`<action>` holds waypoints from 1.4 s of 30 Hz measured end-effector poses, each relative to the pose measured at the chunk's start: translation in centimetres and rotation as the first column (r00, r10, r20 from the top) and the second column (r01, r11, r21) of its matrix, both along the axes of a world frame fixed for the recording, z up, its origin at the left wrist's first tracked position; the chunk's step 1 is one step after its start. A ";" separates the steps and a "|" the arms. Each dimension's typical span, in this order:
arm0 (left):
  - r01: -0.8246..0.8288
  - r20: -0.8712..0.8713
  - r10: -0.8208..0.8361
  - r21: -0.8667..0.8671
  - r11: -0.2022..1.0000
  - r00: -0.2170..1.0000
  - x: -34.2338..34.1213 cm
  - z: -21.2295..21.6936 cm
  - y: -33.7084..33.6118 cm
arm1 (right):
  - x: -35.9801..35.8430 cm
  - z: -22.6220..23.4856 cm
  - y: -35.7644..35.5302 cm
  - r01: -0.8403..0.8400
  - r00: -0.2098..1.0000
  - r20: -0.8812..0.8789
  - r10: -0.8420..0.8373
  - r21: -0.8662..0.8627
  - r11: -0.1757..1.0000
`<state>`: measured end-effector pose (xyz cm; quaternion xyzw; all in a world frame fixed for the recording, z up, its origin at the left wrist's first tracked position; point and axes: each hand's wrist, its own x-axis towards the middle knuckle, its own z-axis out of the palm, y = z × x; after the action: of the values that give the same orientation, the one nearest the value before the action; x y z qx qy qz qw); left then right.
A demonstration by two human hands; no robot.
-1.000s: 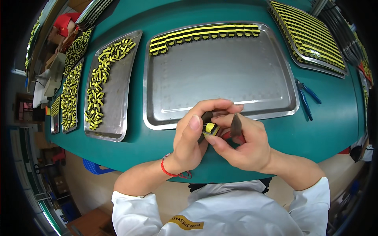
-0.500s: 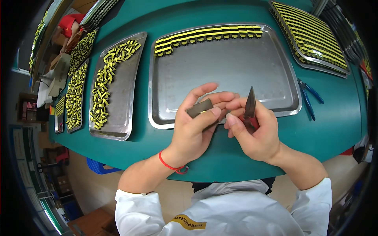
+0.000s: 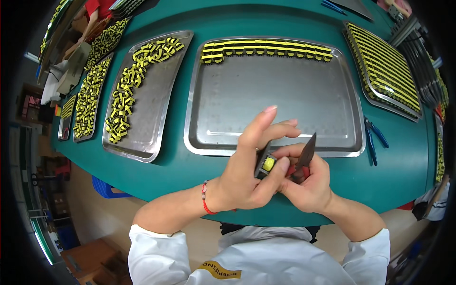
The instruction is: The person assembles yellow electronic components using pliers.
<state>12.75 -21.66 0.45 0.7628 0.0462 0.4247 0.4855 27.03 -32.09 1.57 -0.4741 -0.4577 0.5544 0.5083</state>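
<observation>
My left hand (image 3: 244, 173) is closed on a small dark block with a yellow piece (image 3: 269, 164) on the face that shows. The thumb and palm pinch the block, while the index and middle fingers stretch out over the large metal tray (image 3: 285, 95). Close against it, my right hand (image 3: 313, 187) grips red-handled needle-nose pliers (image 3: 308, 153), their dark jaws pointing up and away from me. My right fingertips meet the left thumb near the block; whether they touch the block is hidden. Yellow-and-black parts (image 3: 268, 49) stand in rows along the tray's far edge.
To the left, a narrower tray (image 3: 154, 104) bears a heap of loose yellow-and-black parts (image 3: 124, 102), with more filled trays beyond. Blue-handled pliers (image 3: 373, 142) lie right of the large tray. A filled tray (image 3: 384, 71) sits at the far right. Another person's red sleeve (image 3: 97, 8) shows far left.
My left hand has turned over, so the block's yellow face now shows. Both hands have come closer together and lower in the picture, with the pliers tilted further right. The whole view has shifted slightly.
</observation>
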 end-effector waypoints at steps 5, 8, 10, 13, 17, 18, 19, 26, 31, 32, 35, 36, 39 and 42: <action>0.060 -0.388 0.076 0.328 0.943 0.919 -0.8 2.3 1.0 | -0.9 -0.8 0.3 0.221 0.975 -0.048 -0.217 0.092 0.971; 0.102 -0.395 0.023 0.293 0.951 0.918 -0.6 2.3 1.0 | -0.3 -1.6 0.4 0.190 0.977 0.065 -0.202 0.155 0.970; 0.088 -0.364 0.001 0.227 0.970 0.931 -0.6 2.2 0.7 | -0.4 -1.6 0.4 0.165 0.965 0.171 -0.199 0.193 0.967; 0.020 -0.184 -0.003 0.091 0.996 0.983 0.1 1.1 0.0 | -0.6 -1.6 0.5 0.198 0.979 0.015 -0.203 0.159 0.967; -0.021 0.018 0.020 0.047 0.999 1.000 0.5 0.4 0.0 | -0.1 -2.2 0.2 0.149 0.983 0.095 -0.159 0.104 0.983; -0.021 0.018 0.020 0.048 0.999 1.000 0.5 0.4 0.0 | -0.1 -2.2 0.2 0.141 0.985 0.090 -0.150 0.097 0.985; -0.031 0.003 0.031 0.061 0.998 1.000 0.5 0.4 0.0 | -0.2 -2.1 0.2 0.142 0.985 0.089 -0.151 0.097 0.985; 0.081 -0.128 -0.075 0.041 0.996 0.989 -0.2 0.5 0.5 | -0.6 -1.2 0.4 0.195 0.971 0.099 -0.220 0.213 0.957; 0.004 -0.150 0.006 0.066 0.998 0.989 0.3 0.3 0.3 | -0.9 -0.7 0.7 0.234 0.941 0.160 -0.299 0.333 0.913; -0.018 -0.166 0.034 0.102 0.995 0.986 0.3 0.2 0.5 | -0.8 -0.8 0.9 0.227 0.937 0.178 -0.301 0.348 0.910; -0.005 -0.195 0.027 0.111 0.994 0.980 -0.2 0.1 1.1 | -0.3 0.5 0.4 0.096 0.958 0.238 -0.158 0.253 0.963; -0.006 -0.191 0.029 0.117 0.993 0.981 -0.1 0.5 1.0 | -0.3 0.4 0.1 0.094 0.957 0.242 -0.159 0.259 0.961; -0.068 -0.104 0.031 -0.366 0.928 0.994 0.0 0.9 1.2 | -0.1 -0.9 -0.2 0.144 0.935 0.252 -0.250 0.374 0.916; 0.002 -0.174 -0.101 -0.494 0.870 0.980 -0.4 1.8 1.3 | 0.6 -1.2 0.5 0.027 0.814 0.406 -0.416 0.689 0.724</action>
<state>12.40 -20.35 2.26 0.6531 0.1793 0.3094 0.6675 27.66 -31.63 0.42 -0.4537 -0.6816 0.1358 0.5578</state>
